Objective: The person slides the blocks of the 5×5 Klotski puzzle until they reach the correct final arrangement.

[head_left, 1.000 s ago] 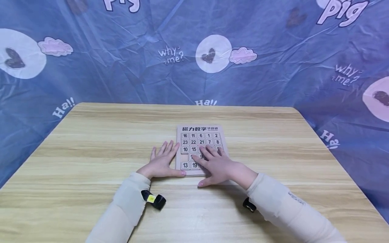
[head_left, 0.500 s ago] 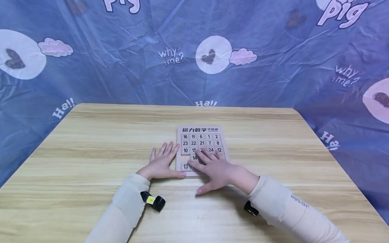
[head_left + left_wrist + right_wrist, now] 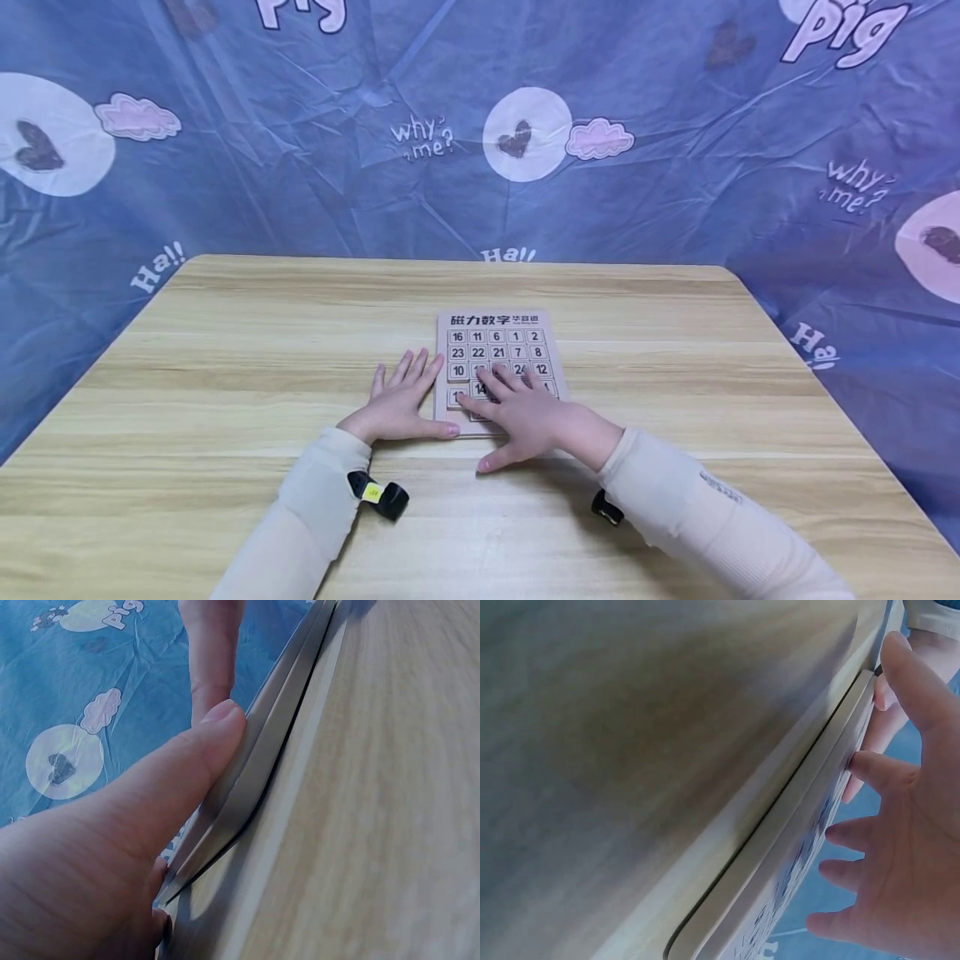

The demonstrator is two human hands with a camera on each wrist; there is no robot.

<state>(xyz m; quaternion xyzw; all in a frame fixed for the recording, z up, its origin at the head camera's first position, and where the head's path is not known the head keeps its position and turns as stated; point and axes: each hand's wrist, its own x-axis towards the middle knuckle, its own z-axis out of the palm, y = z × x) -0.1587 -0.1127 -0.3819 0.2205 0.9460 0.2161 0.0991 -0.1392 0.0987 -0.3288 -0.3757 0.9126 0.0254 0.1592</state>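
A number sliding puzzle lies flat on the table, its numbered square tiles in a pale frame. My left hand rests at its left side with fingers spread, and the thumb lies on the near left corner of the frame. Over the lower right part of the board spreads my right hand. Its index fingertip touches the 13 tile in the left column. Below that tile is a bare slot. Several tiles are hidden under the right fingers.
The wood-grain table surrounds the puzzle on all sides. Behind it hangs a blue printed cloth. Black wrist cameras sit on both sleeves, the left camera close above the tabletop.
The 13 tile has slid up from the bottom left corner into the slot above it, under my right index finger. My left hand and the frame have stayed put.
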